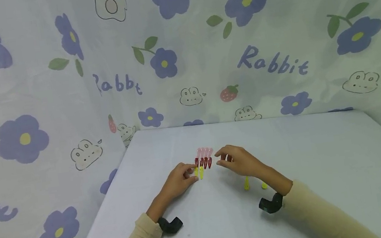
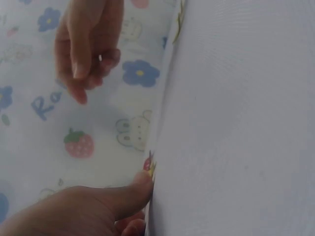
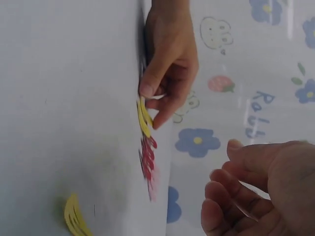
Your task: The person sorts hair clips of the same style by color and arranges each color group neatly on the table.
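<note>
Snap hair clips lie in rows on the white table. Several pink hair clips (image 1: 205,152) form the far row, and several dark red hair clips (image 1: 205,163) the row below. Under the red ones are two yellow hair clips, one (image 1: 201,172) fully visible. My left hand (image 1: 178,181) pinches the other yellow hair clip (image 1: 196,171) at the row's left end, its thumb at the near end and a finger alongside. My right hand (image 1: 238,161) hovers just right of the rows, fingers loosely bent, with nothing between them.
Nearer me on the right, a loose yellow clip (image 1: 246,183) lies below my right hand. Another yellow clip (image 1: 264,185) is partly hidden by the right forearm. A patterned cloth (image 1: 199,52) hangs behind and left of the white table (image 1: 220,228).
</note>
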`<state>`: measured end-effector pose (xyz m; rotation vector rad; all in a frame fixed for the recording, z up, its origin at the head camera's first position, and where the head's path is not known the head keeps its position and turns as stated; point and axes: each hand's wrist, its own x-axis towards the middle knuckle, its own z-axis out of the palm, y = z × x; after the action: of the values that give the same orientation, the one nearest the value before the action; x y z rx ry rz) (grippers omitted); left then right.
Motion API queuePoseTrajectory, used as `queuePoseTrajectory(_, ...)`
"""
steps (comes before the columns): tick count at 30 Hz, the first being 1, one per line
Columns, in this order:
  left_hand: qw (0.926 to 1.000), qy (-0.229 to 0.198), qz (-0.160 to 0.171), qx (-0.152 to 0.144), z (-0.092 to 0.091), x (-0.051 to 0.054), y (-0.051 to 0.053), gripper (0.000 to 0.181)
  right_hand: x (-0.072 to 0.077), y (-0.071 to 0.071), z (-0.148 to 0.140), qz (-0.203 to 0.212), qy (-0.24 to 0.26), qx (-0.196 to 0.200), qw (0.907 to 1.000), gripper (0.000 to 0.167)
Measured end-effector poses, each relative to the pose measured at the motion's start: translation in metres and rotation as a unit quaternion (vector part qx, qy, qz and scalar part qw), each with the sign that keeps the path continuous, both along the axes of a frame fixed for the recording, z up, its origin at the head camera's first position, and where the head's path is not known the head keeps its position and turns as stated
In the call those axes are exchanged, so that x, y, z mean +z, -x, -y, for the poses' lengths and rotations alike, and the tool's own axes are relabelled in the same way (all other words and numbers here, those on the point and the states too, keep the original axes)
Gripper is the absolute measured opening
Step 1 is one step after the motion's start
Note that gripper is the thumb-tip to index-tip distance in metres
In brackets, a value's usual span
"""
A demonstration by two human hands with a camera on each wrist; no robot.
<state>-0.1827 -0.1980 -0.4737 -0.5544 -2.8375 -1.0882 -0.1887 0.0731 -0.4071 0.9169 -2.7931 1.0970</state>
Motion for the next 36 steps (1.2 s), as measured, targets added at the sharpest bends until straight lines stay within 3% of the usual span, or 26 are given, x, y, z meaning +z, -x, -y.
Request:
queuePoseTrajectory(4,1.0,-0.002,0.0,0.001,-0.001,0.001,0.0,0.041,0.002,0.001,-0.027,0.001,-0.035,0.058,0.9977,0.02)
queuePoseTrajectory(9,1.0,-0.005,-0.002,0.002,0.0,0.003,-0.001,0.041,0.003,0.0,-0.054,0.04,-0.082,0.122,0.9882,0.019)
queuePoseTrajectory(17,1.0,-0.007,-0.005,-0.001,0.001,0.003,-0.001,0.041,0.007,-0.007,-0.07,0.064,-0.093,0.122,0.986,0.014)
queuePoseTrajectory(28,1.0,-0.007,0.004,0.003,0.0,-0.001,0.0,0.041,-0.007,-0.005,-0.076,0.048,-0.131,0.142,0.9799,0.014)
queuePoseTrajectory(36,0.9999,-0.006,0.006,0.005,0.0,-0.002,0.001,0.041,-0.016,-0.008,-0.071,0.057,-0.138,0.178,0.9726,0.017)
